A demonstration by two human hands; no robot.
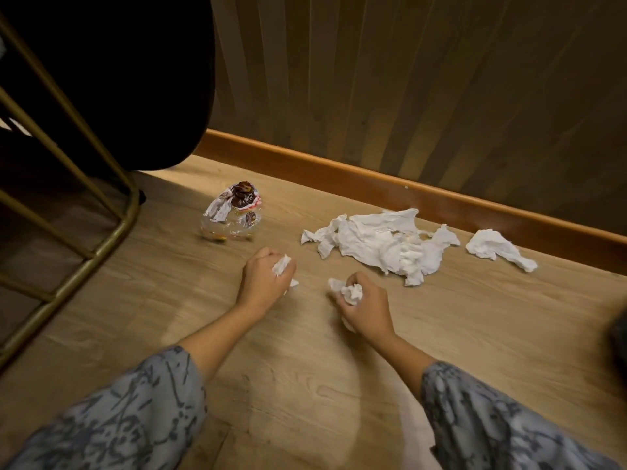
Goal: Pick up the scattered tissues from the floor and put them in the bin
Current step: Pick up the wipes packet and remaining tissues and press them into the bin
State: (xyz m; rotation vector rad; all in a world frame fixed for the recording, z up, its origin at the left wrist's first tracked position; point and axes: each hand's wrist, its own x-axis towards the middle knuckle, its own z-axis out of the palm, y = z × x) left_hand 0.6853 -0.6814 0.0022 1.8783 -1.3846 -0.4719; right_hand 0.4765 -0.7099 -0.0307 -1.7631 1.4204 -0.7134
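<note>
My left hand (263,283) grips a small crumpled white tissue (281,264) just above the wooden floor. My right hand (368,308) grips another crumpled white tissue (349,291) close beside it. A large spread-out pile of white tissues (380,244) lies on the floor beyond my right hand, near the wall. One smaller tissue (498,249) lies further right by the skirting board. No bin is in view.
A crumpled clear plastic wrapper (232,212) with a brown and red print lies on the floor ahead of my left hand. A gold metal frame (101,239) stands at the left beside a dark object (135,79). The panelled wall (407,79) and skirting board (339,173) close the far side.
</note>
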